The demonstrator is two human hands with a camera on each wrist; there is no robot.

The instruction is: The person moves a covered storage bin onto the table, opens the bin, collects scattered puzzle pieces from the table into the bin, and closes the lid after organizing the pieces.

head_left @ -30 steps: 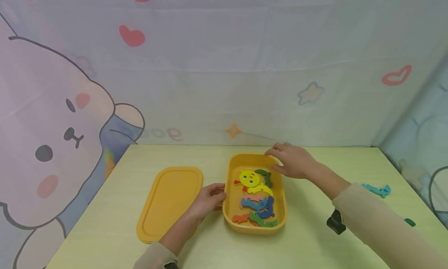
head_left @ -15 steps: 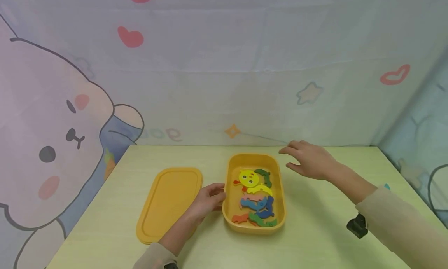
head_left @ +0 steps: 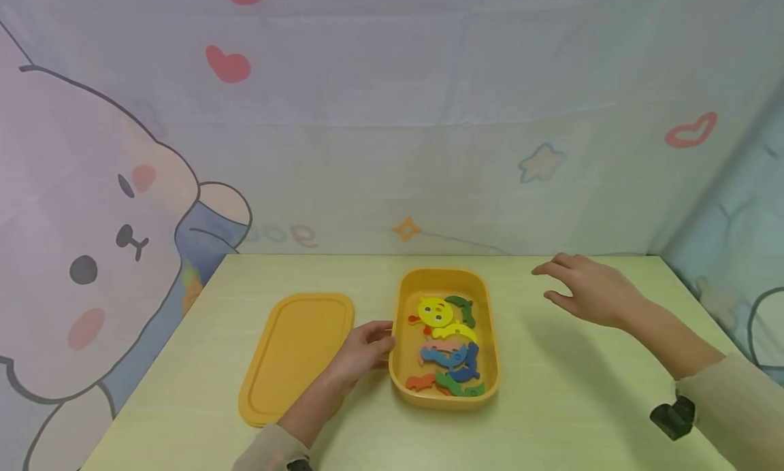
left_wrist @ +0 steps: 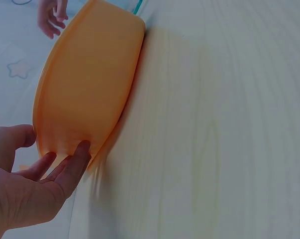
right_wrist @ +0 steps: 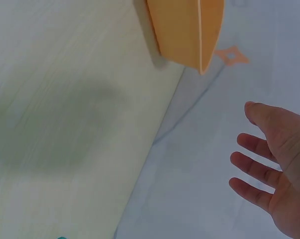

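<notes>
A yellow box (head_left: 446, 403) stands on the table with flat, colorful puzzle-like pieces inside. Among them are a yellow smiling face piece (head_left: 435, 312), a yellow curved piece (head_left: 454, 332), a light blue piece (head_left: 442, 356), a dark blue piece (head_left: 467, 369) and green pieces (head_left: 461, 386). My left hand (head_left: 361, 350) touches the box's left side; in the left wrist view its fingertips (left_wrist: 82, 146) rest against the outer wall, thumb near the rim. Right of the box, my right hand (head_left: 591, 290) hovers over the table with loosely bent fingers and nothing in them.
A flat yellow lid (head_left: 297, 355) lies left of the box, partly under my left forearm. The pale wooden table (head_left: 539, 416) ends at a printed cloth (head_left: 367, 117) behind. A sliver of teal (right_wrist: 61, 238) shows low in the right wrist view.
My right hand has left the box's far right rim and moved right, its forearm now covering where a light blue piece and a green piece lay. My left hand has stayed put.
</notes>
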